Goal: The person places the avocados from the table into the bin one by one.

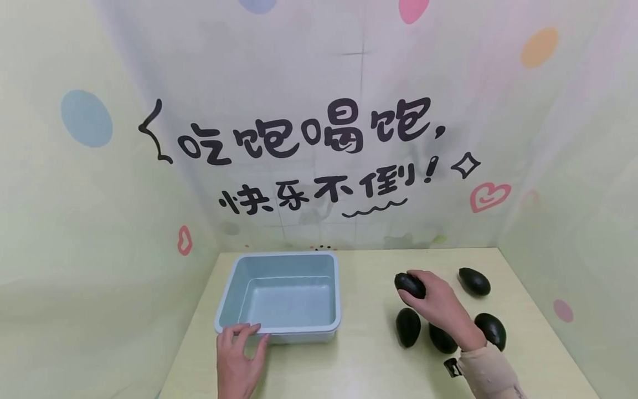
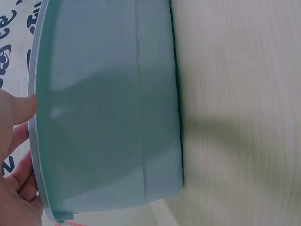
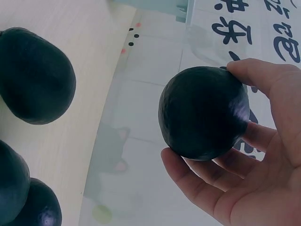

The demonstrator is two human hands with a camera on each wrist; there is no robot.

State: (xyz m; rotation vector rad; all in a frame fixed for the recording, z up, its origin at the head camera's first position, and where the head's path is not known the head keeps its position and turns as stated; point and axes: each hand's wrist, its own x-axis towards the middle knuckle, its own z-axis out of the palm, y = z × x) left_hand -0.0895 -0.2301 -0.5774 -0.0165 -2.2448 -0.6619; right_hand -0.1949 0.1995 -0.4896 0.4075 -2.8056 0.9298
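Note:
My right hand [image 1: 438,302] grips a dark avocado [image 1: 410,285] between thumb and fingers. In the right wrist view that avocado [image 3: 204,113] is held off the table, with the fingers curled beneath it. At the near left corner of a light blue plastic basin [image 1: 289,335], my left hand [image 1: 239,354] pinches the rim. The left wrist view shows the thumb [image 2: 23,109] on the outer side of the rim and the fingers on the other side. The inside of the basin shows only its bare bottom.
Several more avocados lie on the right of the pale table [image 1: 369,354]: one avocado [image 1: 474,282] farther back, another [image 1: 408,328] nearer the basin, others partly under the right forearm. A printed cloth [image 1: 319,72] hangs behind and at both sides.

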